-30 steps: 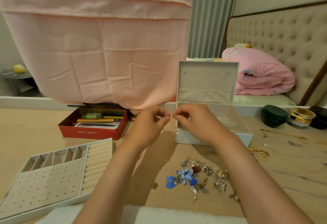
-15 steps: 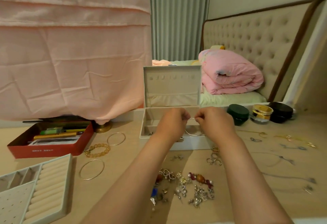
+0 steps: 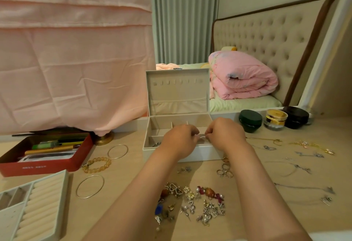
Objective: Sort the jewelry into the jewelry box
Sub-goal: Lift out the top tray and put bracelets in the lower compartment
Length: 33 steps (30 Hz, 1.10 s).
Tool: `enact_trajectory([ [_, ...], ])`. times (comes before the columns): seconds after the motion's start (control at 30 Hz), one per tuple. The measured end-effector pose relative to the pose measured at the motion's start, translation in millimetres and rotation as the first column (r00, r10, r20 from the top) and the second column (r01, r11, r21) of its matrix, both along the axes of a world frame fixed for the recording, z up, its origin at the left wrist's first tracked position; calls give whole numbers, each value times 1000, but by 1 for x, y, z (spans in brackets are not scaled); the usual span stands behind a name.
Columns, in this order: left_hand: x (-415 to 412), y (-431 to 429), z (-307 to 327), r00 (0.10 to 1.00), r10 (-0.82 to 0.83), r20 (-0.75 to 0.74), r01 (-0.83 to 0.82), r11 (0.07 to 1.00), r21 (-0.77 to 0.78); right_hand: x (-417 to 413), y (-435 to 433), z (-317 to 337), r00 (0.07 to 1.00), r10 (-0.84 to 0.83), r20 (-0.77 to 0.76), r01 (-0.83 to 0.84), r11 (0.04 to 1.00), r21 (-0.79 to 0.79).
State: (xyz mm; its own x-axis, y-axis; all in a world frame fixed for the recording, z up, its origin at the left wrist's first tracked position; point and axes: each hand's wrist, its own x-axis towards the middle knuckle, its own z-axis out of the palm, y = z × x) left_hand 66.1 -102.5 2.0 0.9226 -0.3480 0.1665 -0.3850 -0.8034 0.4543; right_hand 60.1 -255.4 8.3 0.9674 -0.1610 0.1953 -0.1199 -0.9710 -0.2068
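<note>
while both hands hovered over the open cream jewelry box (image 3: 205, 154) with its upright lid, the sorting looked barely begun. the left hand (image 3: 181, 140) and the right hand (image 3: 226, 136) each had their fingers curled, pinching one end of a thin silvery strand (image 3: 202, 136) stretched between them just above the box's front compartments. whether it was a chain or a fine bangle could not be told. inside the box only a few small dark pieces (image 3: 157, 144) showed, in the front-left compartment.

nearly everything else was still out on the pale wooden desk (image 3: 123, 176). one mixed heap of earrings and brooches (image 3: 192, 200) lay between the forearms, too tangled to count. near the box's front right corner sat a small cluster of rings (image 3: 224, 171), perhaps four or five. to the left lay two thin silver bangles, one nearer the box (image 3: 117, 151) and one nearer the person (image 3: 90, 186), with one amber bead bracelet (image 3: 97, 165) between them. on the right several fine chains with pendants (image 3: 301, 168) were spread out, at least five.

one pale lift-out tray with ring rolls (image 3: 38, 202) sat at the near left, nothing showing on its rolls. behind it was one red tin of pens (image 3: 38, 167). three round jars (image 3: 249, 120), dark green, gold and black, stood right of the box.
</note>
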Motion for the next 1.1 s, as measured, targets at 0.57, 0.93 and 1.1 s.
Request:
enact_trajectory([
  [0.57, -69, 187, 14, 908, 411, -82, -366, 873, 324, -75, 178, 16, 737, 673, 60, -675, 729, 116],
  [0.93, -61, 215, -4, 845, 490, -216, -381, 834, 400, -42, 239, -23, 720, 682, -130, -688, 725, -6],
  [1.1, -71, 231, -18, 886, 458, -64, -453, 888, 84, -32, 245, -34, 736, 668, -108, -668, 743, 41],
])
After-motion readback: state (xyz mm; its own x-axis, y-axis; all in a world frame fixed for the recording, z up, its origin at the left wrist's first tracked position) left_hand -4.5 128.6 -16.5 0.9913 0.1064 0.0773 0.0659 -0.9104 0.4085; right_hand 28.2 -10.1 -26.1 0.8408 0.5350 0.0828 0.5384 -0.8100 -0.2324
